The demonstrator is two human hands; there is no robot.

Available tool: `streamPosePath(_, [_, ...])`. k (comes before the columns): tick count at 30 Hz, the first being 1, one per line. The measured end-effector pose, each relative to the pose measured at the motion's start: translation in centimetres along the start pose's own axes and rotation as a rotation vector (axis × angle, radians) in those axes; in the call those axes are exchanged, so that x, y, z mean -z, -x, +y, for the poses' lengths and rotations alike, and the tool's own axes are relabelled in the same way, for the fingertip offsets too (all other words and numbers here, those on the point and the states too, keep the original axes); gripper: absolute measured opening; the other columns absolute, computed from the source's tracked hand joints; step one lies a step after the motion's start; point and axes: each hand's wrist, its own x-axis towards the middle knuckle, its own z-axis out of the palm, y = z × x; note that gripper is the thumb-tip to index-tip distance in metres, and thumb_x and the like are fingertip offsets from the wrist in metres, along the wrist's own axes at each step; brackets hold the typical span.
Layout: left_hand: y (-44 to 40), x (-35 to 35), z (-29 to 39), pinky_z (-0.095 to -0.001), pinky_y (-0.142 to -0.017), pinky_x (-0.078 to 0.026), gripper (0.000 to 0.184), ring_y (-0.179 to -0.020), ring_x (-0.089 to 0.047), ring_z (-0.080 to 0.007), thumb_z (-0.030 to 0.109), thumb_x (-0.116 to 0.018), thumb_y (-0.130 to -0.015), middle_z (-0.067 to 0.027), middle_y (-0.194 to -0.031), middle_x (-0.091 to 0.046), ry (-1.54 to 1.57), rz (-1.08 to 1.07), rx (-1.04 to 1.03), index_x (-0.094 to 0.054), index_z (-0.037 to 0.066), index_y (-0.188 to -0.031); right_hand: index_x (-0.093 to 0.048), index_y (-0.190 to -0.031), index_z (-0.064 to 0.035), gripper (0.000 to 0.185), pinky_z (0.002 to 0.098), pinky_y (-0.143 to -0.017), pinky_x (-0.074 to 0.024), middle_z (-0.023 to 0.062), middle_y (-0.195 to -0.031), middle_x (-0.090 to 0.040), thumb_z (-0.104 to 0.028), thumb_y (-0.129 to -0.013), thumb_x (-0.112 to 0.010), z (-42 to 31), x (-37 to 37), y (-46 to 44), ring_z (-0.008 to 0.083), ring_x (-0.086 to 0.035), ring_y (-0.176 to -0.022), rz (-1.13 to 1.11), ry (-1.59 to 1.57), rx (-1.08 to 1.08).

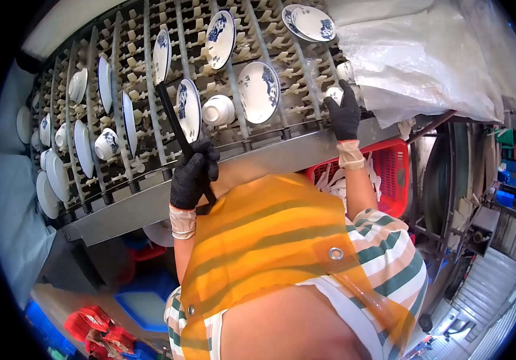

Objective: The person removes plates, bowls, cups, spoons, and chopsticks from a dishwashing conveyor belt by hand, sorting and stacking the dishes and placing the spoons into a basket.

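My left hand (pixel 193 174), in a black glove, is closed around a long black stick (pixel 174 117). The stick slants up over the front edge of a pegged conveyor rack (pixel 150 141), its far end near an upright blue-and-white plate (pixel 161 57). My right hand (pixel 344 117), also black-gloved, is at the rack's right end with finger and thumb around a small white cup (pixel 334 94). Another small cup (pixel 345 71) sits just beyond it. Between my hands stand oval patterned plates (pixel 258 93) and a white bowl (pixel 217 110) tipped on its side.
Clear plastic sheeting (pixel 414 66) hangs over the rack's right end. Below my right arm is a red basket (pixel 396 180) with white pieces inside. A metal ledge (pixel 270 157) runs along the front. More plates and bowls fill the left side, beside a pale curtain (pixel 15 198).
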Motion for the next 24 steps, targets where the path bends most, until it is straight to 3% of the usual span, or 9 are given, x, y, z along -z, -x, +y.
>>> streamPosePath(2, [-0.2, -0.3, -0.2, -0.0287, -0.059, -0.046, 0.037, -0.067, -0.056, -0.0177, 0.020, -0.055, -0.091, -0.0123, -0.097, -0.060, 0.009, 0.004, 0.006, -0.051, 0.001, -0.123, -0.048, -0.125, 0.0029, 0.052, 0.0305, -0.083, -0.0467, 0.0129, -0.113, -0.059, -0.014, -0.080, -0.066, -0.9, 0.1, -0.4, 0.0213, -0.057, -0.100, -0.021, -0.233, -0.032])
streamPosePath(5, [-0.5, -0.8, -0.6, -0.0286, -0.059, -0.045, 0.037, -0.067, -0.056, -0.0176, 0.019, -0.055, -0.091, -0.0122, -0.096, -0.060, 0.022, 0.006, 0.018, -0.051, 0.001, -0.123, -0.052, -0.122, 0.0006, 0.050, 0.0310, -0.086, -0.0453, 0.0163, -0.108, -0.060, -0.019, -0.078, -0.065, -3.0, -0.2, -1.5, 0.0207, -0.057, -0.097, -0.357, -0.727, -0.368])
streamPosePath(7, [-0.5, -0.9, -0.8, -0.0284, -0.059, -0.045, 0.036, -0.066, -0.056, -0.0175, 0.019, -0.055, -0.091, -0.0120, -0.095, -0.060, 0.022, 0.016, 0.008, -0.051, 0.001, -0.122, -0.052, -0.123, -0.0016, 0.050, 0.0325, -0.089, -0.0440, 0.0157, -0.110, -0.061, -0.020, -0.078, -0.065, -1.7, -1.5, -2.8, 0.0226, -0.057, -0.102, -0.369, -0.547, -0.439])
streamPosePath(9, [-0.6, -1.2, -0.9, -0.0270, -0.056, -0.043, 0.036, -0.062, -0.053, -0.0150, 0.019, -0.055, -0.091, -0.0111, -0.095, -0.061, 0.050, 0.017, 0.027, -0.051, 0.001, -0.122, -0.053, -0.123, -0.0030, 0.049, 0.0363, -0.090, -0.0442, 0.0143, -0.114, -0.060, -0.020, -0.078, -0.063, 1.1, -3.7, -4.0, 0.0267, -0.057, -0.103, -0.148, 0.076, -0.010])
streamPosePath(10, [-0.6, -1.2, -0.9, -0.0270, -0.056, -0.043, 0.036, -0.062, -0.053, -0.0150, 0.019, -0.055, -0.091, -0.0111, -0.095, -0.061, 0.047, 0.024, 0.013, -0.051, 0.001, -0.122, -0.052, -0.123, -0.0046, 0.050, 0.0401, -0.090, -0.0439, 0.0149, -0.118, -0.058, -0.023, -0.077, -0.063, 1.1, -4.0, -4.7, 0.0311, -0.056, -0.106, -0.111, 0.155, 0.065])
streamPosePath(14, [-0.7, -1.9, -1.0, -0.0237, -0.053, -0.039, 0.036, -0.055, -0.047, -0.0111, 0.019, -0.055, -0.091, -0.0097, -0.092, -0.060, 0.070, 0.032, 0.050, -0.051, 0.002, -0.123, -0.054, -0.117, -0.0099, 0.048, 0.0411, -0.086, -0.0462, 0.0172, -0.109, -0.061, -0.027, -0.073, -0.065, 1.0, -5.5, -8.0, 0.0340, -0.058, -0.101, -0.264, 0.244, -0.125])
streamPosePath(18, [-1.3, -3.4, -1.1, -0.0207, -0.048, -0.036, 0.031, -0.051, -0.043, -0.0088, 0.016, -0.054, -0.091, -0.0079, -0.087, -0.060, 0.055, 0.080, 0.073, -0.052, 0.003, -0.119, -0.057, -0.108, -0.0106, 0.040, 0.0425, -0.082, -0.0474, 0.0159, -0.102, -0.064, -0.023, -0.071, -0.064, 2.8, -5.4, -10.1, 0.0348, -0.059, -0.097, -0.322, 0.139, -0.059])
streamPosePath(22, [-2.5, -5.4, -1.2, -0.0200, -0.044, -0.033, 0.028, -0.050, -0.042, -0.0070, 0.015, -0.053, -0.092, -0.0067, -0.084, -0.060, -0.004, 0.076, 0.029, -0.053, 0.002, -0.117, -0.061, -0.104, -0.0065, 0.042, 0.0381, -0.083, -0.0477, 0.0174, -0.099, -0.065, -0.030, -0.070, -0.070, 0.2, -4.8, -9.7, 0.0327, -0.061, -0.094, -0.236, 0.131, -0.211])
streamPosePath(24, [-2.6, -6.2, -0.9, -0.0200, -0.044, -0.033, 0.028, -0.050, -0.042, -0.0070, 0.015, -0.053, -0.092, -0.0067, -0.083, -0.060, -0.022, 0.077, 0.030, -0.053, 0.002, -0.117, -0.061, -0.105, -0.0060, 0.043, 0.0385, -0.083, -0.0477, 0.0180, -0.097, -0.065, -0.033, -0.073, -0.069, 0.7, -5.1, -9.1, 0.0337, -0.061, -0.094, -0.186, 0.150, -0.146])
